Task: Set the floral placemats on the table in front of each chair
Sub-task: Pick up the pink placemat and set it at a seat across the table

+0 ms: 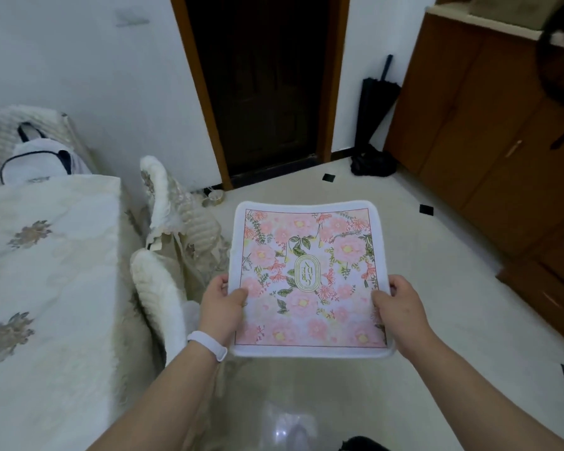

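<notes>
- Head view: the floral placemat [310, 278] is held flat and print-up in the air over the floor [437, 320], off to the right of the tabletop [46, 271], and touches nothing but the hands.
- The left hand [223, 307] pinches the mat's left edge, thumb on top and fingers underneath. The right hand [401, 310] clamps the right edge the same way. Gripping both sides likely keeps the soft mat from sagging and ready to lay down level.
- Whether this is one mat or several stacked, I cannot tell.
- Two cloth-covered chairs stand tucked along the tabletop's near side, the nearer chair [163, 288] just left of the left hand, the farther chair [163, 196] beyond it.
- No mat shows on the visible tablecloth, so the placing seems not yet begun. The mat would have to travel left, over the chair backs.
</notes>
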`<state>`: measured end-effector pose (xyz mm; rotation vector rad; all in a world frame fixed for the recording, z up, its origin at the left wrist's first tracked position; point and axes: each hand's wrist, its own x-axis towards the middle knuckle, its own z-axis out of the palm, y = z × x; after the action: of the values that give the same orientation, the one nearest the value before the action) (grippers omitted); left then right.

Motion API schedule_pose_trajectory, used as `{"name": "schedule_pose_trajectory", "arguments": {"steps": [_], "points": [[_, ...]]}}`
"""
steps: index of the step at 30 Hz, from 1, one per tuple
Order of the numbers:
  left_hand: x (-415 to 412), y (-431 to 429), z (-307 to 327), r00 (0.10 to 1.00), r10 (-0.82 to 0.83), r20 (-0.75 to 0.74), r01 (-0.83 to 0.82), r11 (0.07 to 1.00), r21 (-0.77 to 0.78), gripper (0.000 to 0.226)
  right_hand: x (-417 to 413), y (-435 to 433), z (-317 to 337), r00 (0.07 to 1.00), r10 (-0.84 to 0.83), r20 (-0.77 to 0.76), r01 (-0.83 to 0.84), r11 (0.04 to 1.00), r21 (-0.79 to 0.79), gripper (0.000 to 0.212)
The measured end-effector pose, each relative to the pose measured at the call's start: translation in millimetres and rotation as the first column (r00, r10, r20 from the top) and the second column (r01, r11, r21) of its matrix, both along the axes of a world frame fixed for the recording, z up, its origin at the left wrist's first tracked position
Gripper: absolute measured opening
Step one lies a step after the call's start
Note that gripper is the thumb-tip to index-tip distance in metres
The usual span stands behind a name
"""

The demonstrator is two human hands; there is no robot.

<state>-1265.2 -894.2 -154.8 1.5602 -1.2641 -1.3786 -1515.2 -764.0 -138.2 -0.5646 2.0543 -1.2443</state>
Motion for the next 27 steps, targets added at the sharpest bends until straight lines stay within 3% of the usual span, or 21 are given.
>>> {"name": "schedule_pose_trajectory", "arguments": {"steps": [9, 16, 27], "points": [[-3.3, -72.7, -9.9, 0.976, 0.219, -0.013, -0.218, 0.974, 0.052, 0.015, -28.0, -133.5, -17.4, 0.978, 0.208, 0.006, -0.208, 0.978, 0.020, 0.015], [-57.2, -152.2, -19.8, 0.932, 0.361, 0.025, -0.362, 0.928, 0.093, 0.015, -87.0, -249.1, -27.9, 0.932, 0.363, 0.026, -0.363, 0.932, 0.013, 0.014], [-121.2, -270.1, 1.2, 0.879, 0.476, 0.022, -0.477, 0.876, 0.072, 0.016, -154.9, -403.6, -15.4, 0.881, 0.472, 0.028, -0.473, 0.881, 0.006, 0.014]]}}
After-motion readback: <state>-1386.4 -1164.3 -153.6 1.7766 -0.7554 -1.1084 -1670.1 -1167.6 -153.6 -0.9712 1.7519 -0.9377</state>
